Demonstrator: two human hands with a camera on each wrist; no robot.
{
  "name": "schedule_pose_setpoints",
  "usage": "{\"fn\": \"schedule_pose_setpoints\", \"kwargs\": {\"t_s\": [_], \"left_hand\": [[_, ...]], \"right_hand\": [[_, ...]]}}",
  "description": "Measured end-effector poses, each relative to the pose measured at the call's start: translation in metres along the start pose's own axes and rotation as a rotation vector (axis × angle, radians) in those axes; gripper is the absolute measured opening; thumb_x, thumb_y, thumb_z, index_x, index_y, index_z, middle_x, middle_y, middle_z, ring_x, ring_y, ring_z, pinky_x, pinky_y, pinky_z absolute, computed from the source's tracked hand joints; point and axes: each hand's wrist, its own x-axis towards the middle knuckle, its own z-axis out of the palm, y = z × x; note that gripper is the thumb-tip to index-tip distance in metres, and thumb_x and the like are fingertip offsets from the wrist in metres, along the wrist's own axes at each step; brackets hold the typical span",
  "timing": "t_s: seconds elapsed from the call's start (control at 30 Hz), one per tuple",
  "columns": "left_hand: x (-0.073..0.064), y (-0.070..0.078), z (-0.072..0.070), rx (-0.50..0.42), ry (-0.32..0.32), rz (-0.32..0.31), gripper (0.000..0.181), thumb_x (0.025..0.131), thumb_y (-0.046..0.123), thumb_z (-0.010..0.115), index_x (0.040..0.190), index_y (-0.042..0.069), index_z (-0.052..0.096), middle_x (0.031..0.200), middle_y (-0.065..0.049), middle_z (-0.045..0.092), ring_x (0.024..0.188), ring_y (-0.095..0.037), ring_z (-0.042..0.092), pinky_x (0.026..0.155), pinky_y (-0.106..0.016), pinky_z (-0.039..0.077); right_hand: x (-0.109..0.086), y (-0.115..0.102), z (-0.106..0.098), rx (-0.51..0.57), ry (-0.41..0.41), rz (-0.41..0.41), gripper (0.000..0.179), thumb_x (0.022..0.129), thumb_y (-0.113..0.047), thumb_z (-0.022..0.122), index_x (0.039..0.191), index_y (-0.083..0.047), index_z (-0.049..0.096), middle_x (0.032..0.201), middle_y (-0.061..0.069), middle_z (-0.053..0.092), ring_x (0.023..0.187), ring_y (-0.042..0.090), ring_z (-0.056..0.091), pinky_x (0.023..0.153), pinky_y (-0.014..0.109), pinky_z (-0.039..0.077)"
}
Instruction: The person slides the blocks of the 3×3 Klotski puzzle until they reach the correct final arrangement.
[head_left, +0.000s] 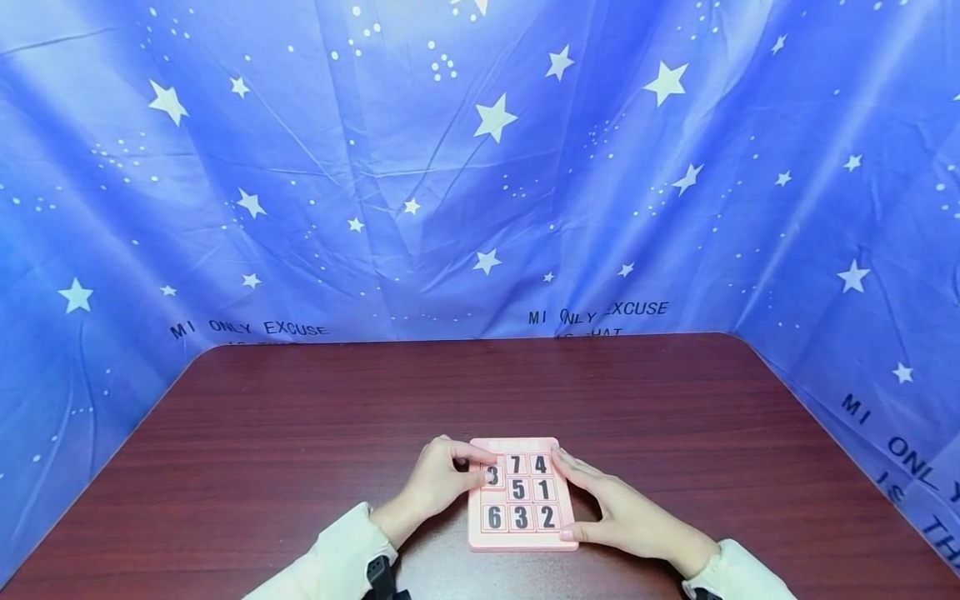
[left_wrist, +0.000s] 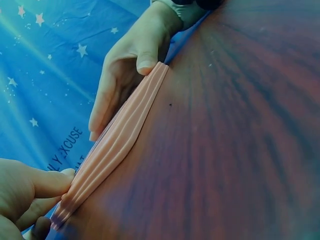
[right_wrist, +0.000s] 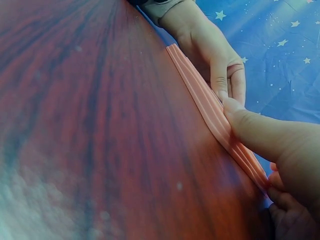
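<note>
- Pale sleeves (head_left: 330, 554) come in from the bottom edge, a black device (head_left: 380, 575) strapped at the left cuff; both forearms angle inward so that the hands meet over one small object.
- Right hand (head_left: 633, 517) grips the number puzzle (head_left: 517, 543) along its right side, thumb on the near corner and fingers set against the edge further up. That wide span probably serves to steady the frame against turning.
- Pink and squarish, the puzzle lies on the near part of the table, between the two hands; the wrist views show its ridged side wall.
- Left hand (head_left: 435, 479) pinches a number tile (head_left: 495, 479) in the left column, index finger at its far side and thumb at its near side, likely to control it along the column. The thumb partly covers its digit, so I cannot tell it surely.
- That tile sits slightly lower than the 7 and 4 beside it, with a gap below; the other tiles (head_left: 519, 490) line up squarely, 5 and 1, then 6, 3, 2.
- Dark red wood-grain table (head_left: 487, 383) stretches beyond, giving the puzzle a firm base.
- Blue star-printed cloth (head_left: 480, 192) hangs behind and at both sides, apparently as a backdrop.
</note>
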Motion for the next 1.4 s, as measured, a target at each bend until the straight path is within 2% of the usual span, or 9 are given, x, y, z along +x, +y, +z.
{"fn": "schedule_pose_setpoints", "kwargs": {"t_s": [0.23, 0.43, 0.63, 0.8, 1.4], "left_hand": [[0.0050, -0.0015, 0.0005, 0.011, 0.011, 0.041, 0.023, 0.069, 0.004, 0.076, 0.088, 0.016, 0.078, 0.066, 0.008, 0.056, 0.069, -0.010, 0.039, 0.061, -0.024, 0.033], [0.0062, -0.0005, 0.0013, 0.007, 0.011, 0.035, 0.023, 0.069, 0.003, 0.075, 0.088, 0.017, 0.078, 0.063, 0.009, 0.054, 0.068, -0.010, 0.040, 0.061, -0.023, 0.033], [0.0077, -0.0016, 0.0020, 0.013, 0.028, 0.026, 0.023, 0.070, 0.002, 0.074, 0.087, 0.018, 0.078, 0.065, 0.009, 0.060, 0.069, -0.009, 0.040, 0.063, -0.024, 0.033], [0.0093, -0.0025, 0.0019, 0.010, 0.042, 0.015, 0.022, 0.070, 0.004, 0.075, 0.088, 0.018, 0.078, 0.074, 0.006, 0.066, 0.071, -0.010, 0.041, 0.064, -0.025, 0.034], [0.0093, -0.0025, 0.0012, 0.004, 0.056, 0.005, 0.021, 0.070, 0.003, 0.076, 0.086, 0.016, 0.077, 0.082, 0.004, 0.070, 0.073, -0.011, 0.043, 0.066, -0.025, 0.034]], "right_hand": [[-0.0017, -0.0003, -0.0001, -0.009, -0.005, 0.028, 0.083, 0.081, -0.044, 0.069, 0.144, -0.001, 0.034, 0.147, 0.020, 0.034, 0.132, 0.035, 0.035, 0.104, 0.010, 0.018], [-0.0026, 0.0003, 0.0004, 0.004, -0.007, 0.037, 0.082, 0.082, -0.043, 0.069, 0.144, -0.001, 0.035, 0.147, 0.020, 0.034, 0.133, 0.034, 0.034, 0.104, 0.010, 0.018], [-0.0026, 0.0000, 0.0011, 0.005, -0.013, 0.034, 0.082, 0.082, -0.043, 0.068, 0.144, 0.000, 0.034, 0.148, 0.019, 0.033, 0.133, 0.035, 0.033, 0.105, 0.010, 0.017], [-0.0023, -0.0016, 0.0005, -0.001, -0.021, 0.050, 0.082, 0.082, -0.043, 0.068, 0.144, -0.001, 0.035, 0.148, 0.018, 0.033, 0.133, 0.034, 0.033, 0.106, 0.012, 0.019], [-0.0011, -0.0019, -0.0003, -0.018, -0.025, 0.052, 0.083, 0.082, -0.045, 0.068, 0.144, -0.002, 0.035, 0.148, 0.018, 0.033, 0.133, 0.036, 0.034, 0.106, 0.017, 0.023]]}}
